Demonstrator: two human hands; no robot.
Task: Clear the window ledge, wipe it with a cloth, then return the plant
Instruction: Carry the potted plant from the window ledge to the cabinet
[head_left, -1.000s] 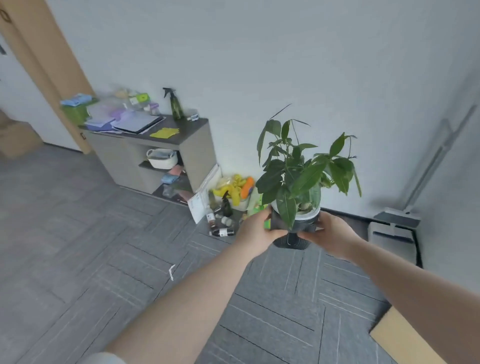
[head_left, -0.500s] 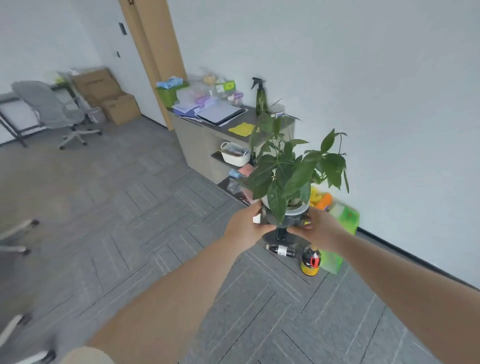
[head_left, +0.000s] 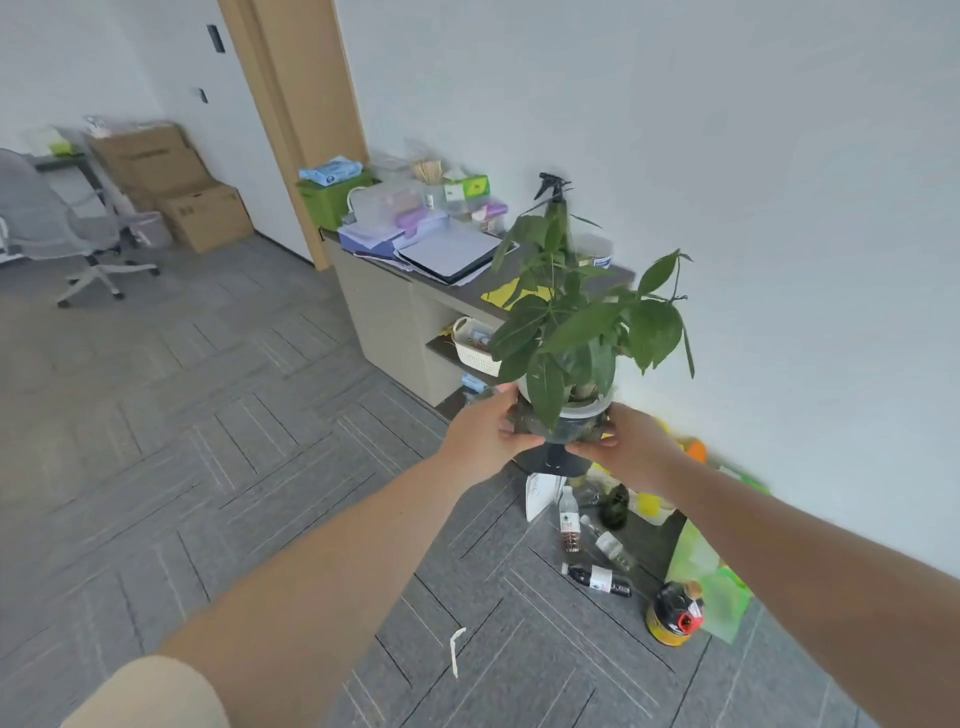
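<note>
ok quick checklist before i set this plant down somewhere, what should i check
1. Grip: left hand and right hand both hold the potted plant by its clear pot, one on each side: ok.
2. Plant upright: ok, no visible tilt.
3. Floor below: loose bottles and a yellow jug lie by the wall: not ok as a set-down spot.
4. Cabinet top: crowded with papers, boxes and a spray bottle: not ok.
5. Open carpet to the left: ok.
6. Window ledge: out of view, cannot tell.
</note>
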